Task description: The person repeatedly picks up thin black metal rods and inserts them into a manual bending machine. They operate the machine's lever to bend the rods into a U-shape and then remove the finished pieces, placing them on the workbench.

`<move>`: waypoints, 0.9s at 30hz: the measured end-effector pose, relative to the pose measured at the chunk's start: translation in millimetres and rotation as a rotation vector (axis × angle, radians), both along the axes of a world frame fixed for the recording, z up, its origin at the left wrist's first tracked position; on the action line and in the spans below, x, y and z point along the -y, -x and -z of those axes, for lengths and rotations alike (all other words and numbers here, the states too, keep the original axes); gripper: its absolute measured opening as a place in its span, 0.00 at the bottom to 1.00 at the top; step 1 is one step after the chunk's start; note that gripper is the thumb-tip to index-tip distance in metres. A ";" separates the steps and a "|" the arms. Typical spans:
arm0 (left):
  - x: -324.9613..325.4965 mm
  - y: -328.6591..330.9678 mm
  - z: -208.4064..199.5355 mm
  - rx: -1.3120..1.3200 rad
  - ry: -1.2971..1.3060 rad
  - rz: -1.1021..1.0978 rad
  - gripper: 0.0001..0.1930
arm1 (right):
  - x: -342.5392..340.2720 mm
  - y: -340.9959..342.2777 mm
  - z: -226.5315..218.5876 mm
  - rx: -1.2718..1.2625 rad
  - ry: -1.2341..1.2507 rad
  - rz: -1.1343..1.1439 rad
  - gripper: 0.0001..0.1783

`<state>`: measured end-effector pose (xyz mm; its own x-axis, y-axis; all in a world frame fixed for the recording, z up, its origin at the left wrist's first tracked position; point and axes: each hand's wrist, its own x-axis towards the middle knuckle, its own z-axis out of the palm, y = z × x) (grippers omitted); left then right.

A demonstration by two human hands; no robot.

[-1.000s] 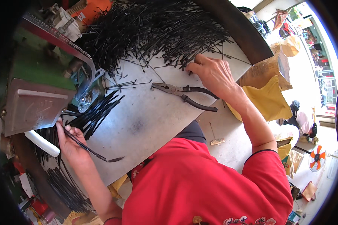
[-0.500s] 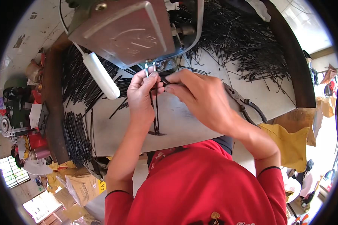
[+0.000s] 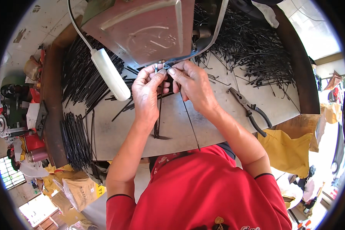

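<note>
Pinching black rods point(image 3: 159, 113) in left hand point(image 3: 146, 93), another rod point(image 3: 189, 119) in right hand point(image 3: 196, 85). Holding all left of combination pliers point(image 3: 244, 102).

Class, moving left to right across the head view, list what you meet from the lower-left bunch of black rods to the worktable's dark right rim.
Bunch of black rods → white tube → left hand → right hand → pliers → dark right rim.

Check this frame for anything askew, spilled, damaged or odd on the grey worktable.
Nothing looks clearly damaged or spilled. Only the tangled heap of thin black rods at far right looks untidy, its pieces crossing every way, unlike the neatly aligned black-rod bundle at near left.
</note>
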<state>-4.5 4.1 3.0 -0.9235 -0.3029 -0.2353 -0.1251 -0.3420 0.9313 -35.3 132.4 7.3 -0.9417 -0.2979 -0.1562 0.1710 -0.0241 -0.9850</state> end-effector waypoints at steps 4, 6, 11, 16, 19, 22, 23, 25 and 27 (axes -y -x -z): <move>2.0 0.7 0.8 -0.005 -0.022 0.021 0.09 | 2.4 0.8 2.6 0.014 0.031 0.031 0.09; 3.7 1.7 2.6 -0.008 -0.041 0.036 0.09 | 3.3 0.8 -0.6 0.022 0.046 0.031 0.09; 3.6 2.3 0.4 0.016 -0.057 0.033 0.09 | 2.7 1.0 -3.1 0.068 0.087 0.017 0.09; 4.7 2.7 1.6 0.017 -0.063 0.041 0.09 | 1.1 1.6 -1.6 0.115 0.165 0.009 0.09; 4.4 3.0 1.9 0.023 -0.069 0.039 0.09 | -0.9 4.3 2.8 0.132 0.217 -0.005 0.09; 3.9 2.4 -1.1 0.044 -0.063 0.038 0.09 | 0.0 4.7 6.3 0.123 0.252 0.007 0.09; 4.0 2.0 -1.6 0.050 -0.059 0.039 0.09 | 0.0 4.4 6.6 0.123 0.263 0.005 0.09; 4.7 1.7 -0.9 0.050 -0.052 0.040 0.09 | -0.4 4.6 7.3 0.126 0.267 -0.005 0.09; 6.1 2.4 1.9 0.038 -0.045 0.044 0.09 | -1.5 6.0 8.6 0.133 0.253 -0.018 0.10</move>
<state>-6.9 -2.0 1.1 -0.9259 -0.2508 -0.2825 -0.1756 -0.3764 0.9097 -41.2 133.9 -1.2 -0.9121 -0.3600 -0.1963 0.3009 -0.2622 -0.9169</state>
